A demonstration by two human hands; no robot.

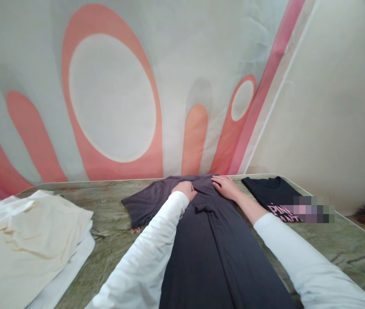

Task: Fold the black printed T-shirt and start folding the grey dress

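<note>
A dark grey short-sleeved T-shirt (198,253) lies spread lengthwise over the tabletop, its collar end at the far edge. One sleeve sticks out to the left, while the right side is folded inward in a long strip. My left hand (185,189) rests on the upper part of the shirt, its fingers curled into the cloth and partly hidden. On the shirt's upper right edge my right hand (225,187) lies with its fingers stretched out flat.
A pile of cream and white garments (34,240) lies at the left. A folded black T-shirt (270,193) with pink lettering is at the right. The wood-patterned table (108,193) meets a printed backdrop (172,86) at its far edge.
</note>
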